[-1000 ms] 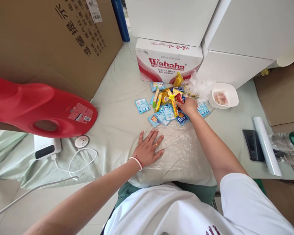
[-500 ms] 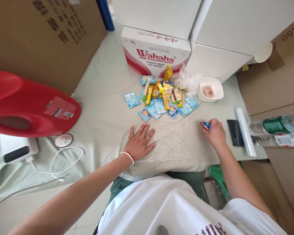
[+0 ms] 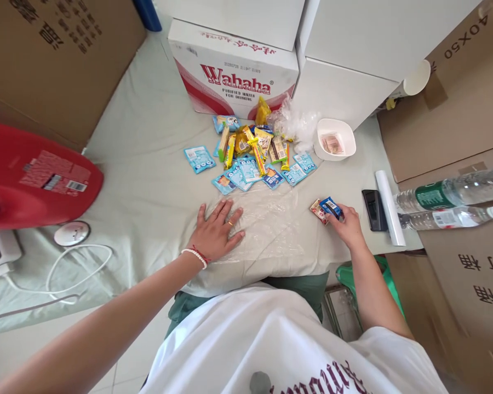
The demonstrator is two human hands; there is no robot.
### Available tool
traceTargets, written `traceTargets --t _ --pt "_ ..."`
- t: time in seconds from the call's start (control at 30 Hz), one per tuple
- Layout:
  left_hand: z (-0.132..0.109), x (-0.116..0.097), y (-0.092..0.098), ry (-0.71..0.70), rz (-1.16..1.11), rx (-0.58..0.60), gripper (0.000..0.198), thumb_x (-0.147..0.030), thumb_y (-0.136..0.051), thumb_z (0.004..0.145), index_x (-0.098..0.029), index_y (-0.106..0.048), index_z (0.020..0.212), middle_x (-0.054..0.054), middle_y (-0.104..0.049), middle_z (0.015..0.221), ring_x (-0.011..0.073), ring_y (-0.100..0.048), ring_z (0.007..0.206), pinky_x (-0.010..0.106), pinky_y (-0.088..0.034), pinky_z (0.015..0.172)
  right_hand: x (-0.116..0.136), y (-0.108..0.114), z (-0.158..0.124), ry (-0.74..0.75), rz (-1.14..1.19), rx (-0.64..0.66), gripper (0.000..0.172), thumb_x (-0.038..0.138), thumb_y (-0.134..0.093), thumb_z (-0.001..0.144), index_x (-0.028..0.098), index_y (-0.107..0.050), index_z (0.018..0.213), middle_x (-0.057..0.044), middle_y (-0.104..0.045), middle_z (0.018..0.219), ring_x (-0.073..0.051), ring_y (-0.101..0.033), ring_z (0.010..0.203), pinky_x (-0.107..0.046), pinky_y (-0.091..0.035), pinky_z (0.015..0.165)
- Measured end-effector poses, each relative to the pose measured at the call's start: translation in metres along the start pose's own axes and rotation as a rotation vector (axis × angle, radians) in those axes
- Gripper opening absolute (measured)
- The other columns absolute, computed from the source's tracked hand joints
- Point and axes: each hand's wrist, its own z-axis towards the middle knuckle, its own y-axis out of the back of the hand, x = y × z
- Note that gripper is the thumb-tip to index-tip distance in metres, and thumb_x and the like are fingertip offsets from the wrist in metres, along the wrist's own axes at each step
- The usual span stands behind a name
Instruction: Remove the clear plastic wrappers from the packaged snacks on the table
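Note:
My left hand lies flat with fingers spread on the left part of a clear plastic bag. To the right of the bag, my right hand pinches a small blue snack packet between thumb and fingers. A red and cream packet sits against the blue one, partly under it; whether the fingers also grip it I cannot tell. Beyond the bag is a pile of small wrapped snacks, with light-blue packets in front and yellow wrapped bars behind them.
A white Wahaha carton stands behind the pile. Crumpled clear plastic and a white bowl are at its right. A phone, a white roll and plastic bottles lie farther right. A red jug occupies the left.
The whole view has shifted to the right. My right hand has turned so the blue and the red and cream packets show flat at the table. My left hand stays spread on the bag.

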Motion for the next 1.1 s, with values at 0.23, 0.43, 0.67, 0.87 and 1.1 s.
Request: traceTargets --t 0.23,0.43,0.67,0.87,1.1 --pt "0.001 -0.001 -0.002 0.021 -0.004 0.016 0.082 -0.065 -0.043 0.099 -0.022 -0.027 0.167 0.017 -0.022 0.174 0.036 -0.025 0.161 0.071 0.004 0.127 0.024 -0.008 -0.009 0.137 -0.221 0.076 0.055 0.043 -0.058 0.095 0.019 -0.057 0.145 -0.018 -0.062 0.129 -0.037 -0.051 0.116 -0.051 -0.044 0.096" --pt "0.0 -0.003 0.0 0.02 0.003 0.013 0.096 -0.074 -0.038 0.097 -0.011 -0.02 0.168 0.021 -0.019 0.174 0.0373 -0.021 0.162 0.071 0.009 0.126 0.034 0.015 -0.001 0.225 -0.083 -0.035 0.051 0.039 -0.055 0.095 0.014 -0.056 0.139 -0.019 -0.062 0.119 -0.036 -0.053 0.11 -0.052 -0.043 0.098" --pt "-0.001 -0.003 0.0 0.006 0.012 -0.007 0.095 -0.074 -0.039 0.098 -0.01 -0.024 0.167 0.021 -0.022 0.174 0.0365 -0.02 0.163 0.069 0.01 0.128 0.162 -0.001 -0.023 0.756 0.069 0.203 0.057 0.024 -0.057 0.095 0.018 -0.047 0.151 -0.017 -0.059 0.138 -0.034 -0.049 0.122 -0.048 -0.041 0.104" --pt "-0.002 -0.004 0.0 -0.01 -0.005 -0.033 0.097 -0.075 -0.039 0.097 -0.008 -0.026 0.166 0.021 -0.023 0.173 0.0354 -0.02 0.163 0.069 0.009 0.128 0.195 -0.039 -0.02 0.828 -0.085 0.342 0.076 0.036 -0.071 0.09 0.014 -0.042 0.157 -0.021 -0.052 0.151 -0.039 -0.039 0.142 -0.059 -0.025 0.121" --pt "-0.001 -0.002 -0.001 -0.009 -0.021 -0.038 0.095 -0.071 -0.045 0.097 -0.01 -0.024 0.167 0.022 -0.025 0.173 0.037 -0.022 0.162 0.07 0.006 0.128 0.215 -0.025 -0.031 0.878 -0.106 0.319 0.085 0.057 -0.076 0.086 0.013 -0.048 0.153 -0.021 -0.053 0.151 -0.04 -0.034 0.148 -0.061 -0.018 0.125"
